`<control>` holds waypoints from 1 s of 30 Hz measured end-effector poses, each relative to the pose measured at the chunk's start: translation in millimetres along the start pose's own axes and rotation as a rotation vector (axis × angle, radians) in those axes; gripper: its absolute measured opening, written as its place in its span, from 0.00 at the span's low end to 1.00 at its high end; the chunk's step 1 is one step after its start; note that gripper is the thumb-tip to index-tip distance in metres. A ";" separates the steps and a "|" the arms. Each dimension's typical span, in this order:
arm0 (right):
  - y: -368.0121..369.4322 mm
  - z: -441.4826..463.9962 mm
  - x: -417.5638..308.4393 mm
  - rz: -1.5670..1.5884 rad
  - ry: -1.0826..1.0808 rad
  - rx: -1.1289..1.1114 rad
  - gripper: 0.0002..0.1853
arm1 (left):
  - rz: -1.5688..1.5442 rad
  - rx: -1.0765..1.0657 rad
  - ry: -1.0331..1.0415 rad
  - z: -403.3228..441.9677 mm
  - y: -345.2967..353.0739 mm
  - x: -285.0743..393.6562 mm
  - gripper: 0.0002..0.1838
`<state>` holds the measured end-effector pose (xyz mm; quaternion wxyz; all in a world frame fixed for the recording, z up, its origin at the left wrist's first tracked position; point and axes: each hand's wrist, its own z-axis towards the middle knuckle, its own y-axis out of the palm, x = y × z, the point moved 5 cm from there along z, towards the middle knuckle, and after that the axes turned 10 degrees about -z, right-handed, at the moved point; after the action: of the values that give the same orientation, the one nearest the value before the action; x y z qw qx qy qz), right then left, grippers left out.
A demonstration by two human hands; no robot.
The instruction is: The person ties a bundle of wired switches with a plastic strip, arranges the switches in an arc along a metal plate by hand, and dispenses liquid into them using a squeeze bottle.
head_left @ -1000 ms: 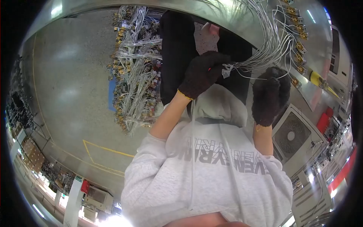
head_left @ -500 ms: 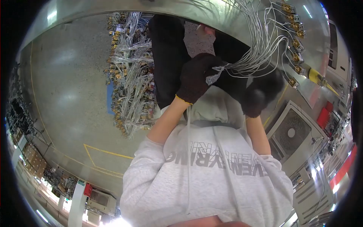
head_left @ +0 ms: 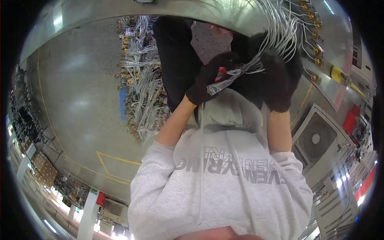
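Note:
A bundle of thin white wires (head_left: 254, 64) hangs down from the metal table, and clear plastic (head_left: 220, 86) covers its gathered end. My left hand (head_left: 209, 78), in a dark knit glove, is closed around this end near the plastic. Beside its fingers shows a small red thing (head_left: 221, 72), too small to name. My right hand (head_left: 277, 82), gloved the same way and somewhat blurred, is closed on the wires higher up, near the table edge. Brass-coloured fittings (head_left: 318, 50) sit at the wires' other ends on the table.
The metal table (head_left: 92, 18) spans the top, its edge just beyond my hands. Many bundled wires with fittings (head_left: 140, 80) hang or lie in a stack to my left. A yellow-handled tool (head_left: 338, 75) lies at right on the table. A fan unit (head_left: 316, 138) stands at right.
My right hand has moved up from beside my lap onto the wires. My left hand has shifted slightly left and down, drawing the bundle's plastic end along. The red thing has come into view.

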<state>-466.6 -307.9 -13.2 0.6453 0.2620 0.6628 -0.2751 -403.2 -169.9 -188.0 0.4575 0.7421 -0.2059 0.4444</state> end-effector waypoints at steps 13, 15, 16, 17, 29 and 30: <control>-9.4 19.9 20.1 0.023 0.104 -0.392 0.24 | -0.228 -0.002 -0.141 -22.0 67.5 45.3 0.16; 1.6 8.0 32.6 0.083 0.139 -0.538 0.24 | 0.009 -0.006 0.061 -19.6 75.2 73.5 0.16; 8.5 3.4 34.0 0.122 0.152 -0.563 0.24 | 0.155 -0.028 0.193 -22.9 77.1 81.2 0.16; 12.8 1.2 33.0 0.188 0.178 -0.574 0.23 | 0.300 -0.031 0.327 -27.0 78.9 88.8 0.16; 29.8 28.6 -16.7 -0.020 0.079 -0.517 0.14 | 0.240 -0.005 0.040 -43.2 64.6 36.5 0.10; 32.4 31.5 -26.3 -0.022 0.072 -0.521 0.14 | 0.113 0.013 0.004 -40.6 69.6 47.8 0.10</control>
<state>-420.6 -306.8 11.7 0.6641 0.0893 0.7365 -0.0925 -447.0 -164.6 -105.3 0.4275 0.7313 -0.2437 0.4723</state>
